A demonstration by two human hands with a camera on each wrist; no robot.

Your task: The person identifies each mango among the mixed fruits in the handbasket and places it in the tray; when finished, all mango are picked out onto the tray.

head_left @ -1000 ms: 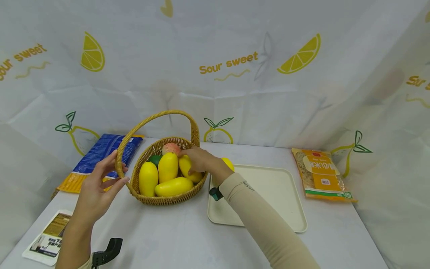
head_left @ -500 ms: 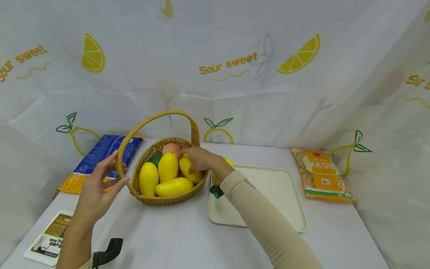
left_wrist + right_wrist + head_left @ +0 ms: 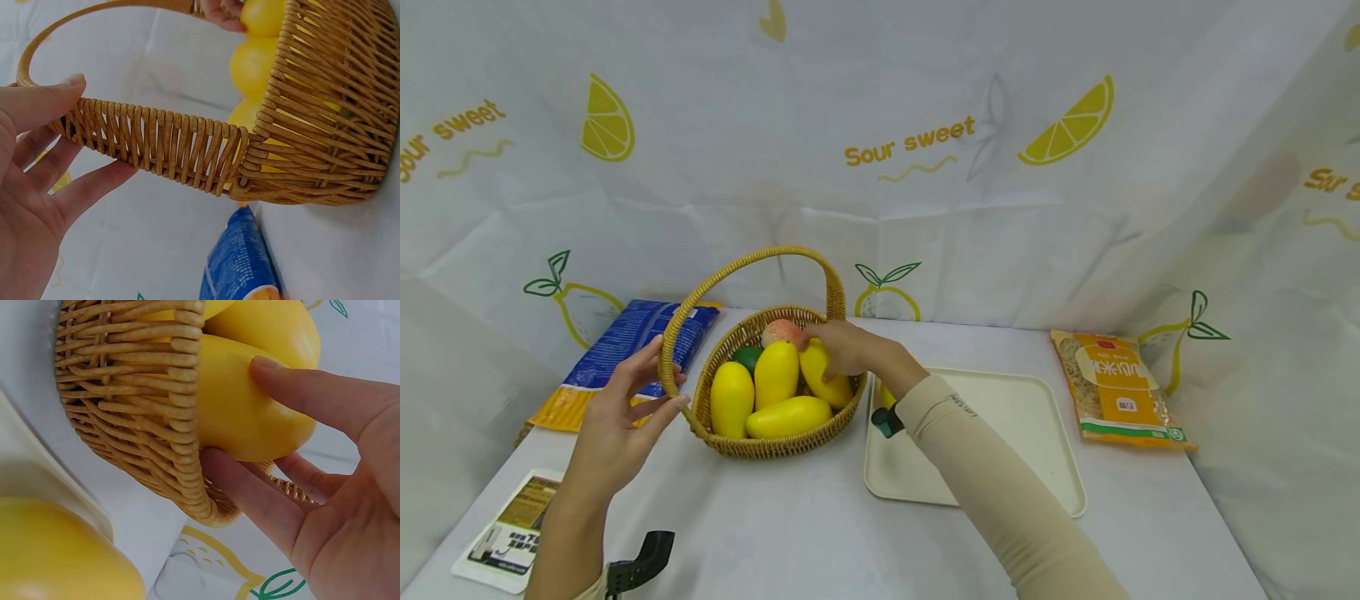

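A wicker basket (image 3: 775, 450) holds several yellow mangoes (image 3: 777, 375), a pink peach (image 3: 782, 332) and a dark green fruit (image 3: 747, 358), mostly covered. My left hand (image 3: 613, 421) holds the left side of the basket's arched handle (image 3: 156, 134) between thumb and fingers. At the basket's right side, my right hand (image 3: 846, 350) grips a mango (image 3: 244, 412). The right thumb presses on its top side, while the other fingers reach between fruit and rim, their tips partly hidden. Another mango (image 3: 62, 550) lies on the beige tray (image 3: 1000, 433), largely covered by my right arm in the head view.
Behind my left hand lies a blue and orange bag (image 3: 625, 342). A white packet with a printed label (image 3: 512, 533) is at the front left. An orange food bag (image 3: 1120, 387) lies right of the tray. A lemon-print curtain (image 3: 925, 225) hangs along the table's back.
My right wrist and forearm have shifted slightly right, covering more of the mango on the tray. The right hand keeps its grip on the basket's mango. My left hand stays on the handle.
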